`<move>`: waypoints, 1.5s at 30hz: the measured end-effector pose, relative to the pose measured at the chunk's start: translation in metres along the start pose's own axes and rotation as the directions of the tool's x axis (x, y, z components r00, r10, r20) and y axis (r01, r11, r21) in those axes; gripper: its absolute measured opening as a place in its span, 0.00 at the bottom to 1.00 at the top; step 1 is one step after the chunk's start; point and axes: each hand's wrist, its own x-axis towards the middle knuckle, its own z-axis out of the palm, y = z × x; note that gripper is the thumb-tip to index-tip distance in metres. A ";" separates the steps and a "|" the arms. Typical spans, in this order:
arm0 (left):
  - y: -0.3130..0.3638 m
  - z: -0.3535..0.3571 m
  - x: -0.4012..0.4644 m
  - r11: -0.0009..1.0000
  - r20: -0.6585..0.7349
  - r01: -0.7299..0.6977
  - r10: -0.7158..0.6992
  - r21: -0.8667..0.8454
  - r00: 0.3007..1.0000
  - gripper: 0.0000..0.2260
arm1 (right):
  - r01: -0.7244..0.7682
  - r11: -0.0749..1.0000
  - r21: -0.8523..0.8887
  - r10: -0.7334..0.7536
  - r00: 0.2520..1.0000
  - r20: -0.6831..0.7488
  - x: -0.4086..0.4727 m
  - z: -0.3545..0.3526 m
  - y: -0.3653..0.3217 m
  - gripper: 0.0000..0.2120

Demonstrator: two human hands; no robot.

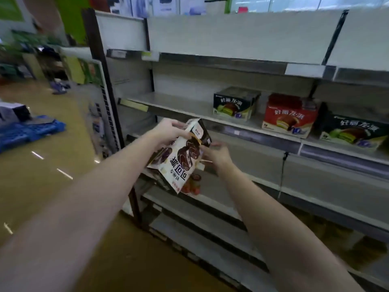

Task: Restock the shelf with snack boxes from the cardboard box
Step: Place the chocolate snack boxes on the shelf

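The snack box [181, 157], white with chocolate-brown pictures and its print upside down to the person, is up in the air in front of the shelf [231, 123], tilted, level with the bare left stretch of the tier that already carries three pie boxes further right. It looks like light, stiff cardboard with a glossy skin, so I'd judge it easy to lift but apt to slip or dent at the corners if squeezed; the narrow ends and long edges seem the safest places to take it, not the broad printed face. The left hand [168, 129] grips the top end, fingers curled over the upper edge and thumb on the face. The right hand [216, 153] is at the box's right edge with its fingers loosely spread; it is blurred, and I cannot tell whether it pinches the edge or only touches it. Another pack with red fruit on it [192, 186] shows just beneath the held box. The cardboard box it should come from is not in sight.
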 end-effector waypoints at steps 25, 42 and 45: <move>0.065 -0.072 0.287 0.921 -0.110 -0.072 0.122 0.382 0.986 0.13 | 0.186 0.962 -0.202 -0.179 0.982 0.054 0.239 0.096 -0.128 0.18; 0.012 -0.093 0.409 0.638 0.150 -0.291 0.267 0.712 0.952 0.28 | 0.251 0.785 -0.567 -0.243 0.966 0.092 0.309 0.082 -0.166 0.19; 0.004 -0.107 0.427 0.525 0.266 -0.418 0.342 0.742 0.901 0.32 | 0.236 0.765 -0.599 -0.267 0.963 0.038 0.318 0.085 -0.171 0.20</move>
